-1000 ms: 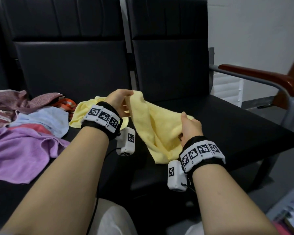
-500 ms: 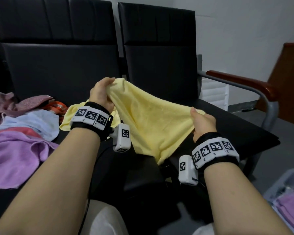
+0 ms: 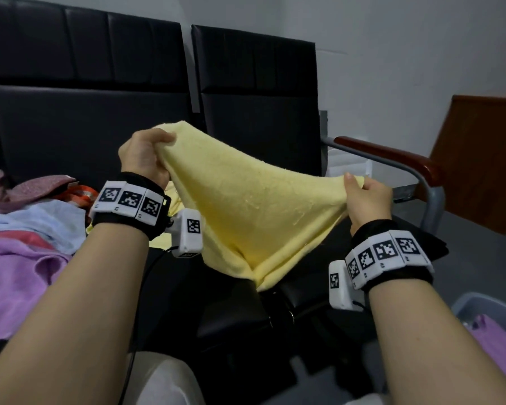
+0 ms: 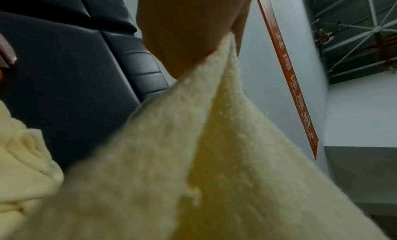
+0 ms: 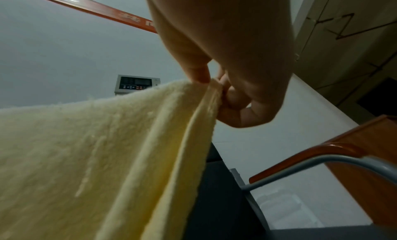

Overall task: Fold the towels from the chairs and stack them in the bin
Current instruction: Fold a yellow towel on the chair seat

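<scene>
Yellow towel (image 3: 254, 217) held up mid-frame, above the black chair seat (image 3: 313, 290), stretched between both hands and sagging to a point below. Left hand (image 3: 143, 154) grips one corner, higher, left of centre. Right hand (image 3: 367, 197) pinches the other corner between thumb and fingers (image 5: 234, 97), lower right. More towels (image 3: 21, 258) heaped at left edge. Grey bin (image 3: 479, 308) at lower right, purple towel (image 3: 500, 346) inside.

Towel (image 3: 254, 211) between hands above chair seat (image 3: 327, 290), towel pile (image 3: 27, 247) left, bin (image 3: 473, 302) right.
</scene>
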Demonstrator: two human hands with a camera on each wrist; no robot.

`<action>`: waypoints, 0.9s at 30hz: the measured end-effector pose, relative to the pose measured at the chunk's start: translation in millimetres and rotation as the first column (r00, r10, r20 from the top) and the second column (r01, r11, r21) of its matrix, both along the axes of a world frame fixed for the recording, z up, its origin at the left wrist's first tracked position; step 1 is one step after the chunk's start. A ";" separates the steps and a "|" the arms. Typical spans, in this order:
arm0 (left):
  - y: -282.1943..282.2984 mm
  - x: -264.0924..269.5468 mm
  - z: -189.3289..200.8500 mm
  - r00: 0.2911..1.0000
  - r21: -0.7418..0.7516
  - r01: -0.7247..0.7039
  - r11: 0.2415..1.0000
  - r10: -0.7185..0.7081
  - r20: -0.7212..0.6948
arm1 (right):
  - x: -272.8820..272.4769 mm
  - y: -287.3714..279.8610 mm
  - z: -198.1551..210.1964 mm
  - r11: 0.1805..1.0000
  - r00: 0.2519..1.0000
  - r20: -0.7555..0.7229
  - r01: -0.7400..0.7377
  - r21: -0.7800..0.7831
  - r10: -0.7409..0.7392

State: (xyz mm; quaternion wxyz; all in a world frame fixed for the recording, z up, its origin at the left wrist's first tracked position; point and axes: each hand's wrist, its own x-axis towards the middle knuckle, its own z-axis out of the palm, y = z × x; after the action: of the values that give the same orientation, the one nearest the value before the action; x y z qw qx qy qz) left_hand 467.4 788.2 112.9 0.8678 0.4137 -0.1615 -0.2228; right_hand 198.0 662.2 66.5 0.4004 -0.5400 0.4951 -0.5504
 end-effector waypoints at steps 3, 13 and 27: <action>0.3 1.2 3.8 0.999 0.047 0.014 0.999 -0.017 0.045 | -8.7 4.2 13.2 0.994 0.997 -0.005 -0.071 0.087 0.071; 22.9 22.7 56.8 0.921 0.169 -0.176 0.970 0.101 0.377 | -14.2 1.6 64.4 0.969 0.967 -0.111 -0.219 0.115 0.231; 69.7 30.5 123.8 0.576 0.187 -0.334 0.924 0.043 0.816 | -22.9 17.2 146.6 0.982 0.994 -0.062 -0.104 -0.157 0.095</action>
State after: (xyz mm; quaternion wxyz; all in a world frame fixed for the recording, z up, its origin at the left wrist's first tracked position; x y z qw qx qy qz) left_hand 497.9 857.9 236.8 0.6421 0.6192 -0.4483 0.0582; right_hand 175.1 679.4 213.0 0.3692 -0.6093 0.4323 -0.5528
